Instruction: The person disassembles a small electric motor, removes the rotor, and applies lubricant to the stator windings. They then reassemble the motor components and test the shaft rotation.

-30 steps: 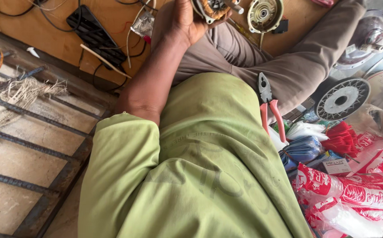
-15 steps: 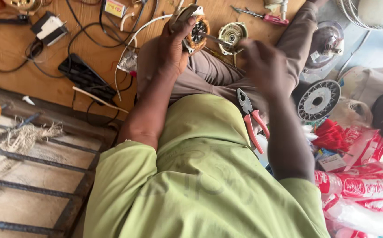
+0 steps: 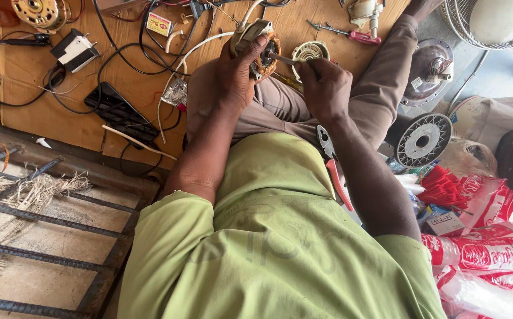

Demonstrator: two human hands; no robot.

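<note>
head view | worn on head | faces steeply down | close over lap, wooden board (image 3: 121,77)

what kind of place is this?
Probably a small fan or appliance repair spot, worked seated on the floor. The left hand grips a motor stator with copper windings while the right hand works on it with a thin tool; a fan grille, red-handled pliers and loose wires lie around.

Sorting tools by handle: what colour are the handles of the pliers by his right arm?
Red, on the pliers; head view.
</note>
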